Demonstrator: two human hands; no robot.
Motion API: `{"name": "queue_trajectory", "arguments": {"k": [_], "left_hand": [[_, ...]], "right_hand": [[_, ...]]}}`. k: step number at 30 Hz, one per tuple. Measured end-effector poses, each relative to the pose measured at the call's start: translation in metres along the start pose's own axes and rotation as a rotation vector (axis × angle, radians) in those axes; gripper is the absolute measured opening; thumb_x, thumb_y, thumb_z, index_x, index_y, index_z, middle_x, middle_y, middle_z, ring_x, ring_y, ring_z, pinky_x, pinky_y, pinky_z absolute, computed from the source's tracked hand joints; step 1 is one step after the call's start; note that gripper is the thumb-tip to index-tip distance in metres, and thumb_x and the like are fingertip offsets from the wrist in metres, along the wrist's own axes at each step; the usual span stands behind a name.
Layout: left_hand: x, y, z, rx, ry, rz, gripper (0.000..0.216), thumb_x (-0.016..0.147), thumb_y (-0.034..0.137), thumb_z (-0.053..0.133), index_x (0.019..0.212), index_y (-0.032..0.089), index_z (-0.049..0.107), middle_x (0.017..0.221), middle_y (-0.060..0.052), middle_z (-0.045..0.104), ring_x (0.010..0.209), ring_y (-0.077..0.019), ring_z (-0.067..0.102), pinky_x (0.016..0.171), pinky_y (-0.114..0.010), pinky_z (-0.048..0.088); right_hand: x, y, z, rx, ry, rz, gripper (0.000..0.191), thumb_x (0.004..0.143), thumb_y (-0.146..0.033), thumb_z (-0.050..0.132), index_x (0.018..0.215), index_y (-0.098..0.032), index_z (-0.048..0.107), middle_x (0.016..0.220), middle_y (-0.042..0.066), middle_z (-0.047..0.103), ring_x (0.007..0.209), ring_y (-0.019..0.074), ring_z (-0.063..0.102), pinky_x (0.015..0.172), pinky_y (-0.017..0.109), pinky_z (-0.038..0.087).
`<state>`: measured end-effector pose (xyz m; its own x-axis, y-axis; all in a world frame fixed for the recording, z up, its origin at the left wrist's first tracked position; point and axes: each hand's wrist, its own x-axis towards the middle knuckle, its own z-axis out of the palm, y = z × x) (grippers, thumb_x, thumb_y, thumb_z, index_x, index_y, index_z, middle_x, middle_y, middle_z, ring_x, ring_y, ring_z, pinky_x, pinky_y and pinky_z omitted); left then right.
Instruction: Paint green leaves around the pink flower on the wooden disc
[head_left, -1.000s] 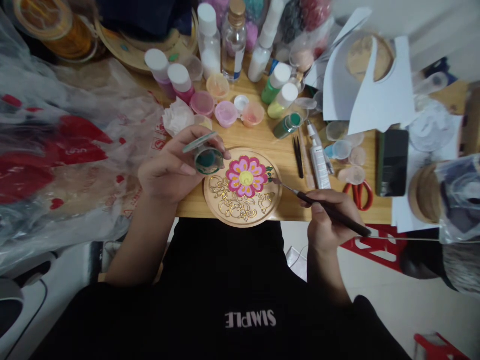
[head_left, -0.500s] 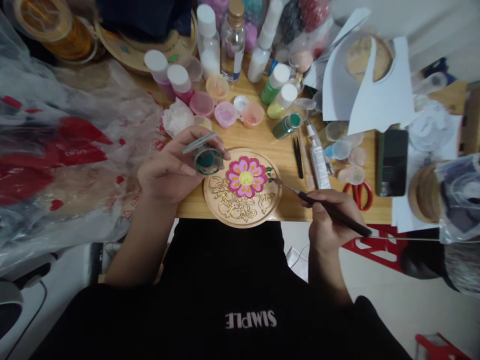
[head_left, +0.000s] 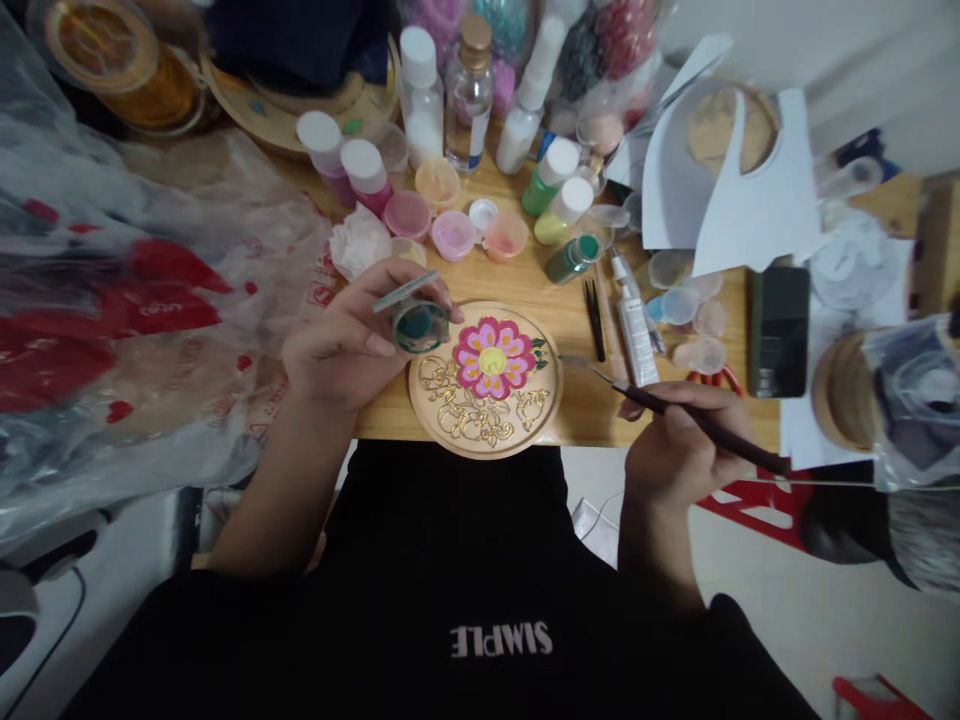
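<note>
My left hand (head_left: 349, 345) grips a small clear cup (head_left: 421, 328) with dark green paint inside and its lid flipped up, above the left rim of a round wooden plaque (head_left: 486, 450). On the plaque is a pink flower (head_left: 493, 358) with a yellow centre, small green leaves on its right, and gold-outlined shapes below that show bare wood. Between the fingers of my right hand (head_left: 686, 435) is a dark-handled palette knife (head_left: 697, 425). Its thin metal blade points left and ends just by the plaque's right edge, apart from the leaves.
Behind the plaque stand an open green paint bottle (head_left: 572, 259), several capped bottles and small paint cups (head_left: 453, 235). Tweezers (head_left: 593, 318), a white tube (head_left: 637, 335), red scissors (head_left: 721, 378) and a phone (head_left: 778, 330) lie to the right. Plastic bags (head_left: 172, 300) cover the left side.
My right hand has drawn the palette knife back to the right, so its tip has left the leaves. My left hand keeps the cup nearly in place.
</note>
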<state>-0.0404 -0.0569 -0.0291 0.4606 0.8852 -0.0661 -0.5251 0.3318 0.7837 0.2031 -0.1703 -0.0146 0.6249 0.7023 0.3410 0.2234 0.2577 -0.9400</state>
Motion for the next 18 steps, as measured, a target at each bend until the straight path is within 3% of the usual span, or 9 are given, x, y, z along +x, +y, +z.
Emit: {"name": "queue_trajectory", "arguments": {"k": [4,8,14,18], "left_hand": [[0.000,0.000,0.001,-0.022,0.000,0.017,0.041,0.053,0.019,0.064,0.093,0.018,0.072,0.093,-0.003,0.070,0.090,-0.0188,0.066,0.088,-0.033,0.051],[-0.001,-0.002,0.004,0.046,0.012,0.023,0.038,0.055,0.017,0.074,0.093,0.021,0.072,0.095,0.000,0.070,0.097,-0.0181,0.066,0.092,-0.031,0.051],[-0.003,-0.003,0.010,0.142,-0.046,0.008,0.042,0.063,0.019,0.085,0.102,0.025,0.071,0.099,0.001,0.072,0.094,-0.0142,0.070,0.087,-0.025,0.053],[0.000,0.004,0.022,0.184,-0.187,0.017,0.039,0.071,0.020,0.083,0.107,0.028,0.068,0.105,-0.001,0.073,0.096,-0.0151,0.071,0.083,-0.025,0.055]], "right_hand": [[0.010,0.000,0.003,0.113,0.077,0.164,0.015,0.062,-0.016,0.054,0.062,-0.019,0.068,0.051,-0.003,0.063,0.038,0.0126,0.055,0.036,0.024,0.040],[0.017,0.002,0.002,0.228,0.043,0.287,0.011,0.062,-0.018,0.057,0.061,-0.018,0.068,0.048,-0.002,0.062,0.038,0.0122,0.056,0.036,0.022,0.039],[0.032,-0.003,0.012,0.391,-0.122,0.230,0.011,0.072,-0.026,0.063,0.067,-0.019,0.068,0.052,-0.003,0.061,0.041,0.0109,0.055,0.037,0.021,0.039],[0.041,-0.021,0.026,0.451,-0.254,0.135,0.011,0.076,-0.024,0.061,0.072,-0.020,0.070,0.051,-0.002,0.062,0.043,0.0117,0.055,0.039,0.023,0.043]]}}
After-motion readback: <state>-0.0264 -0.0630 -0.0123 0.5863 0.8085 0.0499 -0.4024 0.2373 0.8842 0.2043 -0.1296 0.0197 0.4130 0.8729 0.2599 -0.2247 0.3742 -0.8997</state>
